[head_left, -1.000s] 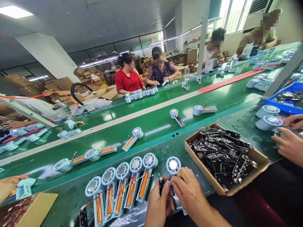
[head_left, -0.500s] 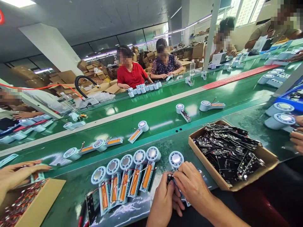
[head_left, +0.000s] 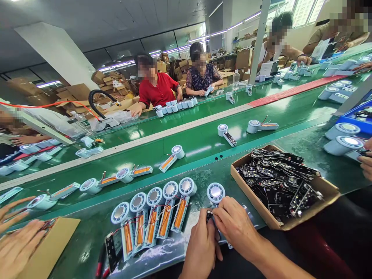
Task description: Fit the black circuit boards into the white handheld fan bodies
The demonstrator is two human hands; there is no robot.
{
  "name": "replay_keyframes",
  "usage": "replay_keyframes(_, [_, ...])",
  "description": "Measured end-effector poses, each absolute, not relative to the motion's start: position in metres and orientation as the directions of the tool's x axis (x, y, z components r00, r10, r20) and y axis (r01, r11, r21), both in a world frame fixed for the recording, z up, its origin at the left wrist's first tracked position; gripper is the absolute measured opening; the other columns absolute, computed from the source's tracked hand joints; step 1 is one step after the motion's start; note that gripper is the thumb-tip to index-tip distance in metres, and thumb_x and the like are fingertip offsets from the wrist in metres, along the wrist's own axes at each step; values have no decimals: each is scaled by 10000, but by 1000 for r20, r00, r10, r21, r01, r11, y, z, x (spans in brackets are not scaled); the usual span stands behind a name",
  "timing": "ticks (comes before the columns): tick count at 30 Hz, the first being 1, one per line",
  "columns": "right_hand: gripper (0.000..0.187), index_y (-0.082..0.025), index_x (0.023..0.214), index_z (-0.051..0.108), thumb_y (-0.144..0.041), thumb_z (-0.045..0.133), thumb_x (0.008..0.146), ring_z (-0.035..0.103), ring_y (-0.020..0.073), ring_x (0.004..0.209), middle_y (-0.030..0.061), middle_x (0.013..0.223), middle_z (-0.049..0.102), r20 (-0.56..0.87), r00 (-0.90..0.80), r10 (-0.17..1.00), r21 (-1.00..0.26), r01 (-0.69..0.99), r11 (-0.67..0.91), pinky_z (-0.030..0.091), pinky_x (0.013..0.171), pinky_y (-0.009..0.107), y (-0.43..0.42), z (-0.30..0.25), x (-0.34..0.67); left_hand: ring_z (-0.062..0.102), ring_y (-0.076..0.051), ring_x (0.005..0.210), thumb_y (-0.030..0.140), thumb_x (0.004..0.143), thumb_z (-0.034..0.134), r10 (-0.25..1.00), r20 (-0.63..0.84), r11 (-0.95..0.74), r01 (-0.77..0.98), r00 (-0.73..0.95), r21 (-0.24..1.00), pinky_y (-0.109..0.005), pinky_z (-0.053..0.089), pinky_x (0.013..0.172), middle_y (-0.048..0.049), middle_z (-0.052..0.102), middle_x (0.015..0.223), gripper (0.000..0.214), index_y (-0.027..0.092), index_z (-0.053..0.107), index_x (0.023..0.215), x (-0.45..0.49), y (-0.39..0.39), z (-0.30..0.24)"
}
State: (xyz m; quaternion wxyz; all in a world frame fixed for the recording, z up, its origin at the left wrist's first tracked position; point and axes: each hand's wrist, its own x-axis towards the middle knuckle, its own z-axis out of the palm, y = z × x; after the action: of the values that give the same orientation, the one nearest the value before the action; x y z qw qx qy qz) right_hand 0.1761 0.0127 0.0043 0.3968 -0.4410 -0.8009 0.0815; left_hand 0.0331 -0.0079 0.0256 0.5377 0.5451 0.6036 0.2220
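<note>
My left hand (head_left: pixel 202 242) is closed around a small black circuit board (head_left: pixel 209 215), whose end shows above the fingers. Against that end my right hand (head_left: pixel 236 226) pinches something too small and hidden to make out. Just beyond my fingers lies the round head of a pale blue handheld fan (head_left: pixel 216 193); most of its handle is hidden under my hands. To the left, several similar fans (head_left: pixel 154 197) lie in a row, their open handles showing orange cells and thin wires. Another black circuit board (head_left: pixel 110 250) leans by the nearest handle.
A cardboard box (head_left: pixel 325 202) heaped with circuit boards stands at right. Red-handled pliers (head_left: pixel 99 267) lie at lower left beside another cardboard box (head_left: pixel 55 240), with a co-worker's hand (head_left: pixel 20 248) over it. The green belt (head_left: pixel 197 151) carries spaced fans. Another person's hand (head_left: pixel 366 166) is at far right.
My hands stay together at the board with little movement. At left, a fan now lies on the belt and the co-worker's hand is over the box. Across the belt, a red-sleeved arm reaches left.
</note>
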Motion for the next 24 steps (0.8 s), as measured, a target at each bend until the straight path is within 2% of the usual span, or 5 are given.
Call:
replay_keyframes(9, [293,-163,791,614,-82,431,1005,437,190,731,46,776,523,541,-342,768,-449,655,608,288,662,321,14,6,176,490,-147,312,413,1020,246,934,-327,215,507,143,835,-226,319,403,105,439,431,333,233,519,1084,31,-9,22])
replay_keyframes(16, [290,-172,774,605,-96,448,1006,437,185,718,40,762,518,553,-311,773,-443,676,589,280,648,315,16,3,170,541,-226,392,429,978,408,984,-165,110,503,65,857,-303,369,495,23,573,477,346,203,571,1182,31,-12,9])
replay_keyframes(19, [300,-171,767,601,-94,441,1008,426,187,710,40,751,511,557,-286,780,-441,694,570,271,641,322,15,2,168,579,-235,439,432,983,402,983,-174,130,454,55,881,-303,382,510,-5,624,536,337,214,568,1180,31,-13,9])
replay_keyframes(24, [319,-173,730,559,-87,415,1001,431,183,717,43,764,514,538,-380,753,-425,649,631,273,631,320,18,4,170,507,-172,364,425,998,362,952,-268,176,446,151,878,-268,362,453,42,572,521,311,212,563,1103,25,-10,22])
